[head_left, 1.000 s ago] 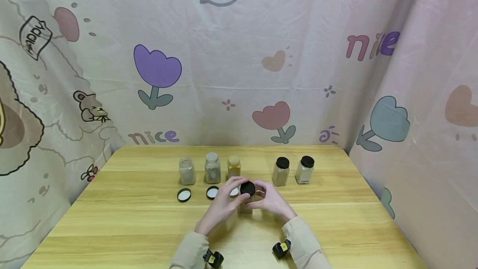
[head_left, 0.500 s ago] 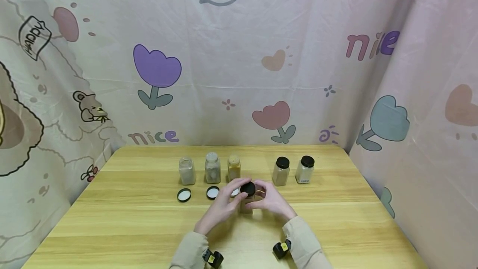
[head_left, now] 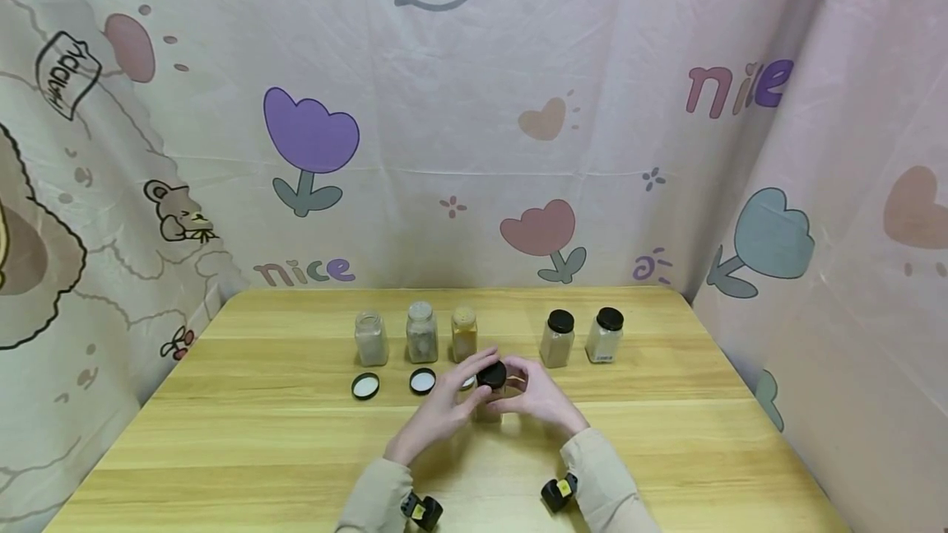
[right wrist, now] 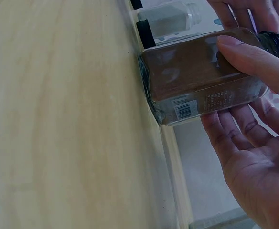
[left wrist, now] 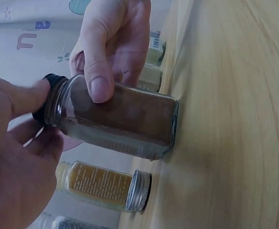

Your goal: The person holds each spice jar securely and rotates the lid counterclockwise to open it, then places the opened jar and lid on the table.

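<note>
The jar of brown powder (left wrist: 125, 114) stands upright at the front-center work area of the table (head_left: 259, 442), between the two hands. Its black lid (head_left: 492, 374) sits at the mouth. Whether the base touches the wood cannot be told.

The left hand (head_left: 442, 404) is curled round the lid, with the thumb on the near side and the fingers on the far side. The right hand (head_left: 539, 395) is partly closed and grips the jar's glass body, with the thumb on one face and the fingers against the opposite side.

Surrounding items: three uncapped jars stand in a row at the back, left of center: a pale jar (head_left: 371, 341), a gray jar (head_left: 422, 336) and a yellow jar (head_left: 464, 334). In front of them lie a left lid (head_left: 365, 387), a middle lid (head_left: 422, 382) and a third lid (left wrist: 139, 191). The left hand partly blocks the head view of the third lid, and its fingertips lie near the yellow jar's base in that view. Two black-capped jars, the inner one (head_left: 557, 340) and the outer one (head_left: 604, 337), stand behind and to the right of the right hand. A printed curtain (head_left: 415, 105) hangs behind the table.
</note>
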The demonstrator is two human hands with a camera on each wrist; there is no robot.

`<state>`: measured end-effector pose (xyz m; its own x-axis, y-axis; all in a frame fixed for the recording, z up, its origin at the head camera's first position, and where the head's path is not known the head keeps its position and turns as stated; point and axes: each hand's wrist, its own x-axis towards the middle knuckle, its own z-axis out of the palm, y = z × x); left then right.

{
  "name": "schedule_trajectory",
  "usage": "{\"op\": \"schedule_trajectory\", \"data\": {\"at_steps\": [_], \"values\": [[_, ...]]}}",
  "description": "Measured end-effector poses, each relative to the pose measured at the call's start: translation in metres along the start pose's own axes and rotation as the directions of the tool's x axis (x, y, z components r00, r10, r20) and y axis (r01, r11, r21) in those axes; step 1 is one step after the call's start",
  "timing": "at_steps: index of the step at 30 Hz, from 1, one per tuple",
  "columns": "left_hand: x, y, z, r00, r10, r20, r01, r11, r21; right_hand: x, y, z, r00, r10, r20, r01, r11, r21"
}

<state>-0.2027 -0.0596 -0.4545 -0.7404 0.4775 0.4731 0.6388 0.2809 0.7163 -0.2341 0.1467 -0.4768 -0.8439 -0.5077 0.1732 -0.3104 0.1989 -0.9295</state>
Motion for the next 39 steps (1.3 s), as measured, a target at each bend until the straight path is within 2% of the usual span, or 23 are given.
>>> {"op": "schedule_trajectory", "data": {"at_steps": [3, 6, 10, 14, 21, 26, 29, 33, 37, 39], "values": [[0.001, -0.002, 0.000, 0.999, 0.038, -0.018, -0.038, 0.999, 0.025, 0.000, -0.001, 0.000, 1.000, 0.003, 0.001, -0.003, 1.000, 0.004], [0.003, -0.002, 0.004, 0.995, 0.055, -0.085, -0.049, 0.997, 0.064, 0.000, -0.001, 0.000, 1.000, 0.010, 0.002, -0.010, 1.000, 0.011], [0.004, -0.002, 0.011, 0.985, 0.052, -0.164, -0.035, 0.994, 0.100, 0.001, -0.001, 0.000, 1.000, 0.018, 0.007, -0.018, 1.000, 0.022], [0.005, -0.002, 0.017, 0.977, 0.035, -0.212, -0.007, 0.991, 0.133, 0.000, -0.001, 0.000, 1.000, 0.025, 0.011, -0.025, 0.999, 0.030], [0.002, 0.002, 0.023, 0.969, 0.019, -0.246, 0.026, 0.983, 0.181, -0.002, -0.002, 0.001, 0.999, 0.045, 0.016, -0.045, 0.998, 0.039], [0.001, 0.006, 0.024, 0.966, -0.047, -0.255, 0.084, 0.987, 0.136, -0.001, -0.003, 0.001, 0.999, 0.042, 0.015, -0.043, 0.998, 0.047], [0.001, 0.007, 0.024, 0.963, -0.067, -0.262, 0.104, 0.986, 0.131, -0.001, -0.002, 0.001, 0.999, 0.034, 0.015, -0.035, 0.998, 0.051], [0.002, 0.007, 0.023, 0.961, -0.045, -0.274, 0.084, 0.987, 0.134, -0.001, -0.002, 0.001, 1.000, 0.025, 0.019, -0.025, 0.999, 0.032], [0.005, 0.004, 0.021, 0.956, -0.002, -0.294, 0.035, 0.994, 0.104, 0.000, -0.002, 0.000, 1.000, 0.002, 0.015, -0.002, 1.000, -0.004], [0.005, 0.003, 0.019, 0.954, -0.001, -0.299, 0.030, 0.995, 0.091, 0.000, -0.001, -0.001, 1.000, -0.001, 0.016, 0.001, 1.000, -0.012]]}}
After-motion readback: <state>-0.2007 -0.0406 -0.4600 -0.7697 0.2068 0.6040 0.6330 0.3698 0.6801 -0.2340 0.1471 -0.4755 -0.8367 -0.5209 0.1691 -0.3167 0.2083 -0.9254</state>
